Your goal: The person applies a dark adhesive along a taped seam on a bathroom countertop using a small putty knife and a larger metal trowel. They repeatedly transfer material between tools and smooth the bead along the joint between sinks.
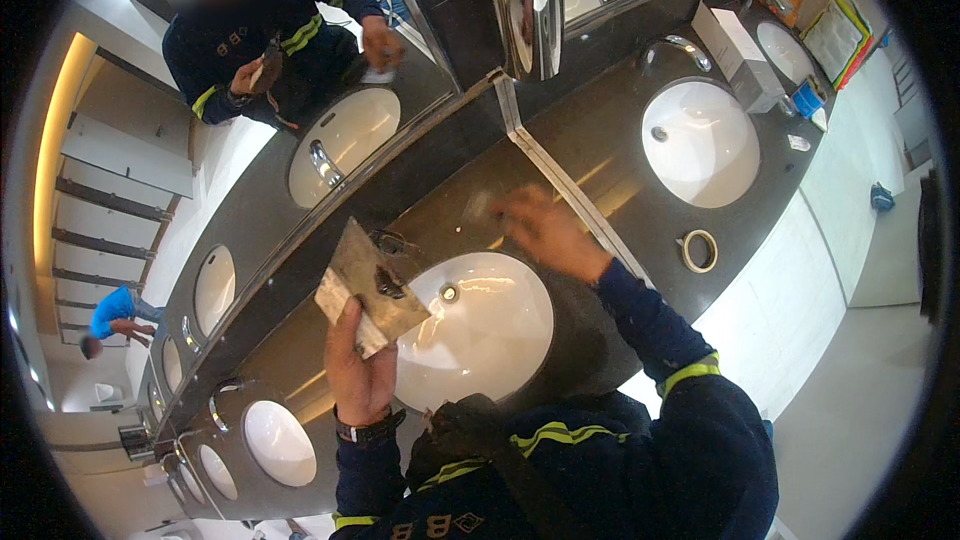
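My left hand point(362, 375) grips a flat, roughly square plate point(352, 265) by its lower edge, holding it tilted above the left rim of a white sink point(480, 335). A dark, glossy blob point(388, 283) is on the plate's face. Over the dark countertop point(440, 195) behind that sink is my right hand point(552, 232), stretched out, its fingers smeared by motion. A small pale patch point(480, 205) shows at its fingertips; whether it is a held piece or a mark on the counter, I cannot tell. The plate partly hides the chrome faucet.
A pale strip point(560, 180) crosses the counter right of my right hand. Beyond it are a tape roll point(698, 251), another sink point(700, 145), and a long white box point(740, 55). A large mirror point(300, 40) lines the back wall, reflecting me and a person in blue point(120, 315).
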The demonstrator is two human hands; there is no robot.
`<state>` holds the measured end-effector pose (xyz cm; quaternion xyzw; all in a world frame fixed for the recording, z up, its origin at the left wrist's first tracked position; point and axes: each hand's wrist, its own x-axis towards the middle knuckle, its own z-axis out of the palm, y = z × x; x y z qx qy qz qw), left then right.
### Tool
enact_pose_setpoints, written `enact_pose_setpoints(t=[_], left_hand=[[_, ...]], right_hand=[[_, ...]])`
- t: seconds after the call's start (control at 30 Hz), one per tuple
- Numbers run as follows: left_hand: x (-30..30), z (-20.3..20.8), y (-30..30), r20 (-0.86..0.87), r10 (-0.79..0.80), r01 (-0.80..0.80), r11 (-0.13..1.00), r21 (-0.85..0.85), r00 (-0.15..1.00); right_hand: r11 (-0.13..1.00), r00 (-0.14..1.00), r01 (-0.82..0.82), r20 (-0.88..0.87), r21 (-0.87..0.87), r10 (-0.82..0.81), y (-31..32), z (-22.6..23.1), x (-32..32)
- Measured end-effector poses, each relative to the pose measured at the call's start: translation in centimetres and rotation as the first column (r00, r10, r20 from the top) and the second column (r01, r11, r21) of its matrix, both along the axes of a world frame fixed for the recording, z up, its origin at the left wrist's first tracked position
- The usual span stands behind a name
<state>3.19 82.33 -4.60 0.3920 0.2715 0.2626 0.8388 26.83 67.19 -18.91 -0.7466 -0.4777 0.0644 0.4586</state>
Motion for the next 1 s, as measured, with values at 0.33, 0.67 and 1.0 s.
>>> enact_pose_setpoints(t=[0.33,0.67,1.0], left_hand=[[-5.0,-2.4,0.7,-0.179,0.094,-0.095,0.996,0.004,0.979],[-7.6,-4.1,0.8,-0.162,0.117,-0.123,0.992,-0.027,0.980],[-8.7,-4.2,1.0,-0.198,0.182,-0.198,0.978,-0.064,0.963]], right_hand=[[0.847,0.826,0.523,0.188,0.093,-0.531,5.2,0.8,10.2],[0.771,0.684,0.629,0.399,0.100,-0.611,8.0,-0.6,14.4],[0.779,0.645,0.619,0.501,0.101,-0.577,8.8,0.3,14.4]])
